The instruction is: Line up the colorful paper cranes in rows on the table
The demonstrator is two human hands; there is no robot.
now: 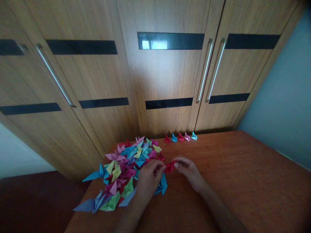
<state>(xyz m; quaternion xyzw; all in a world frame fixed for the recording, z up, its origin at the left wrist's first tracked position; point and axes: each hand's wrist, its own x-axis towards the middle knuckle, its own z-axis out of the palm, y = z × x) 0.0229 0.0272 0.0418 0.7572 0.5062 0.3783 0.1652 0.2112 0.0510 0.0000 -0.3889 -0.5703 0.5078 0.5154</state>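
Observation:
A small red origami piece is held between my two hands, just right of the pile. My left hand pinches its left side, with thumb and fingers together. On its right side, my right hand grips it between thumb and fingertips. Folded paper cranes in pink, blue, yellow, green, purple and red lie heaped to the left, partly hidden behind my left hand. A blue folded paper pokes out beside my left wrist.
Along the table's back edge stands a row of several small origami pieces, red, blue and pink. The brown wooden table stretches to the right. Behind it rises a wooden wardrobe with long metal handles; a pale wall borders the right.

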